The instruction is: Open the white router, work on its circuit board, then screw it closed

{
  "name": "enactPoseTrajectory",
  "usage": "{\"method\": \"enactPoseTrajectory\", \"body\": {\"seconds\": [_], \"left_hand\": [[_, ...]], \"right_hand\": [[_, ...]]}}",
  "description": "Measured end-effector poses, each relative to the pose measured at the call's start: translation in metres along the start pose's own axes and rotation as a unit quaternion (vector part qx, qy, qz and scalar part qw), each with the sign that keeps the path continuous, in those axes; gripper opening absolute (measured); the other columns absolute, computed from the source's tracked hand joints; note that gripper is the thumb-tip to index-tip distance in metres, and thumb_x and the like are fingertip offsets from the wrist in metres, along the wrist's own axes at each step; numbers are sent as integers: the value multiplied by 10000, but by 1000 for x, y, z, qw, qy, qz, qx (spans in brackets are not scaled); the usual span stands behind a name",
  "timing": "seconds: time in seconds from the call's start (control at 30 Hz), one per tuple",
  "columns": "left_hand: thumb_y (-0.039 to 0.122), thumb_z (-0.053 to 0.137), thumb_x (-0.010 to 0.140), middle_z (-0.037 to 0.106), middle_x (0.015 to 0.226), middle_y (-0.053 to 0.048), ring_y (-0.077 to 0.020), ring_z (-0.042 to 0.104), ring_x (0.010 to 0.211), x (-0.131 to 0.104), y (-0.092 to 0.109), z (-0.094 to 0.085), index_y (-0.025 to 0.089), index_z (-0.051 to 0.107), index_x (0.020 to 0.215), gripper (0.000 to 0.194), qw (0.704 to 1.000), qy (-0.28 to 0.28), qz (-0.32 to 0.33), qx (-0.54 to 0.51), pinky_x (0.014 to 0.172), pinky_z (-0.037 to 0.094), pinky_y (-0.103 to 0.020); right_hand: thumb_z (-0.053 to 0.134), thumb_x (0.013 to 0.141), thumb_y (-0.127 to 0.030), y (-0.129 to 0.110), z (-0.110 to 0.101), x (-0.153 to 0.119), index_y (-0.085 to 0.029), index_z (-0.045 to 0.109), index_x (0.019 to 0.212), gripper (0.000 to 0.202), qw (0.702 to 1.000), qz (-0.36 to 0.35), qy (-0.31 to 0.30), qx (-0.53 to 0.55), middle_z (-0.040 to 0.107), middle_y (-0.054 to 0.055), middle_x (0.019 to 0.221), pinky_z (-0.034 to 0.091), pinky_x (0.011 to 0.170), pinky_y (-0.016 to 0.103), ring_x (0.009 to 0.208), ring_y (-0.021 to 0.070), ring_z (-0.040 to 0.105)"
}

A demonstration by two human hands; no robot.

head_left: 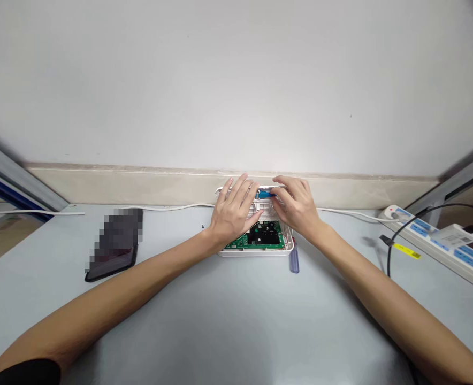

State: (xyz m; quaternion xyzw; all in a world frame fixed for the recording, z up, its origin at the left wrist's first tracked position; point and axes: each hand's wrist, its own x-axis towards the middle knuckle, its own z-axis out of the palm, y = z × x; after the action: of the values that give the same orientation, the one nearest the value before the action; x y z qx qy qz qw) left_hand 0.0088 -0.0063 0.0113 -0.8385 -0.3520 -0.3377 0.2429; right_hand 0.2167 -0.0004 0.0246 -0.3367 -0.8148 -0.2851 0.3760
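A white plastic device housing (pixel 256 253) lies opened by the wall, with a green circuit board (pixel 242 243) and a black plate (pixel 265 234) showing inside. My left hand (pixel 234 210) rests flat over the left part of the housing, fingers stretched out. Across from it, my right hand (pixel 296 206) pinches a small blue connector (pixel 264 194) at the housing's far edge between thumb and fingers. Part of the board and the far left corner are hidden under my left hand. A screwdriver with a translucent purple handle (pixel 294 260) lies at the housing's right side.
To the left lies a black phone-like device (pixel 114 246), partly pixelated. A white power strip (pixel 441 246) with a white adapter (pixel 455 235) stands at the right. A black cable (pixel 389 256) with a yellow tag (pixel 407 251) is near it. White cable (pixel 352 212) runs along the wall.
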Motion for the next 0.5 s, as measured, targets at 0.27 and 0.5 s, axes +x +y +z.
{"method": "enactPoseTrajectory", "body": {"seconds": [0.27,0.5], "left_hand": [[370,535,923,560,1363,-173,-297,387,1397,0,0,2,64,452,1386,561,1000,20,7,14,1188,245,-485],[362,557,910,564,1357,-176,-301,388,1396,-1,-1,2,67,447,1391,575,1000,21,7,3,1180,259,-491]], "right_hand": [[571,871,-122,0,2,0,-166,564,978,116,999,-21,37,-23,628,136,1124,442,842,395,954,234,591],[591,864,-118,0,3,-1,-158,562,982,129,999,-20,47,-12,625,141,1127,452,836,385,938,224,597]]}}
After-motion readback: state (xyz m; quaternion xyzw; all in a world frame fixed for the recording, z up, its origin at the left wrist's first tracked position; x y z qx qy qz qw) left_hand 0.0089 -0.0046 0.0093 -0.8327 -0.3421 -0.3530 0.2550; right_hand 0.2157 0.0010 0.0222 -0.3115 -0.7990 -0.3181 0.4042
